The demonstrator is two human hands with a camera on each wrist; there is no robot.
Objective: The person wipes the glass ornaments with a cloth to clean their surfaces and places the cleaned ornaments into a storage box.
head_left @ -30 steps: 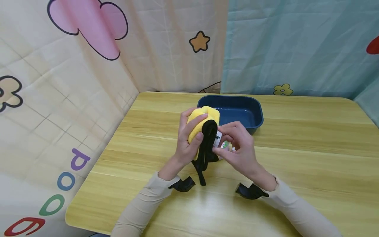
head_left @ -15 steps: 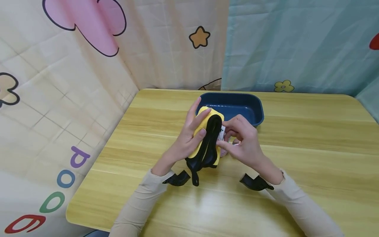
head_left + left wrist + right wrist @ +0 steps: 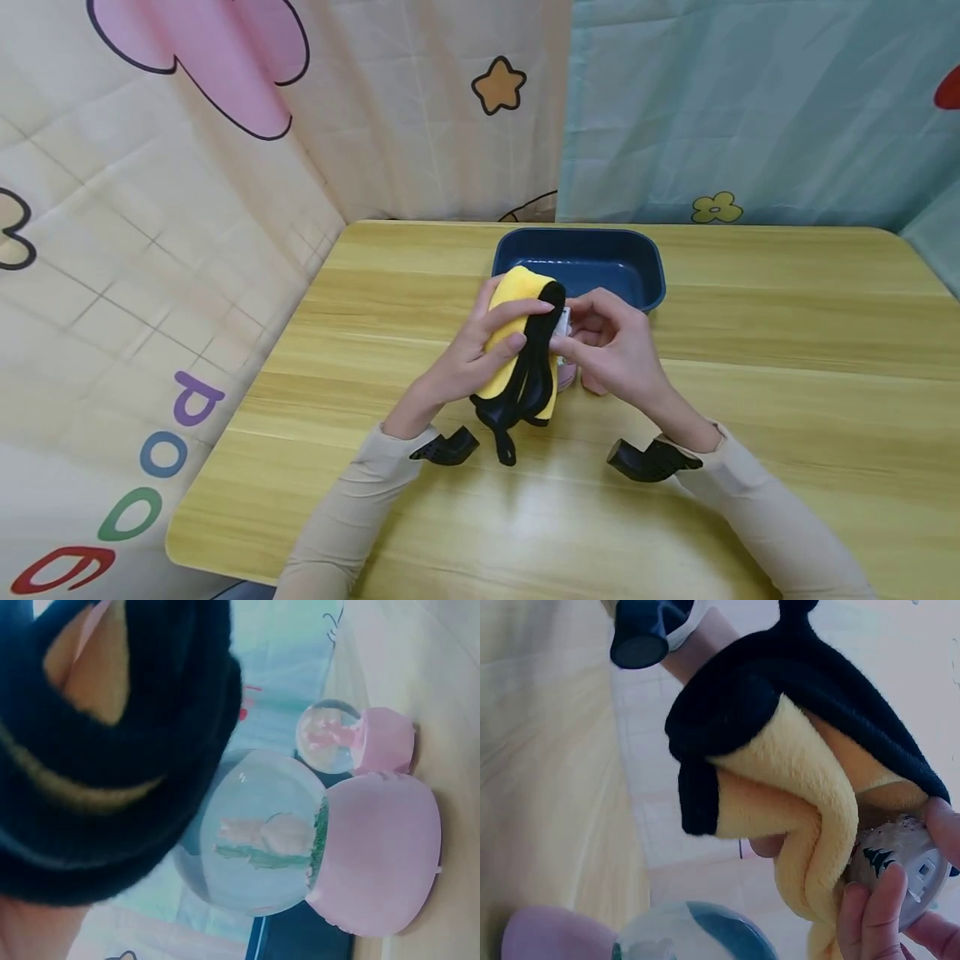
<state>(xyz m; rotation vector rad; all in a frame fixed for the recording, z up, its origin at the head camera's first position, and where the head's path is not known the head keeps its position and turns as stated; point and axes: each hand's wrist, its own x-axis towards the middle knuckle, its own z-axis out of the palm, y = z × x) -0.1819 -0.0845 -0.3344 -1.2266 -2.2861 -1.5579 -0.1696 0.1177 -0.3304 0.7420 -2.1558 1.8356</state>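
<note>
Hands both busy: L hand (image 3: pixel 480 346) grips the yellow cloth (image 3: pixel 513 287), R hand (image 3: pixel 626 350) pinches the white tree-print ornament (image 3: pixel 900 851) against its folds, above the surface (image 3: pixel 787 350). Cloth prob. soft, light, floppy; ornament prob. hard, slippery, maybe fragile, so hold its thick base; pink-based globe (image 3: pixel 375 855) stands nearby, blue bin (image 3: pixel 577 233) behind.

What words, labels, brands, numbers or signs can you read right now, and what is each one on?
"good": separate coloured letters on the left curtain.
Red marks on a curtain, left wrist view: too blurred to tell if they are writing.
White object in the right hand: a dark tree shape, no readable text.
Yellow-and-black cloth, large globe, small globe: no text seen.
</note>
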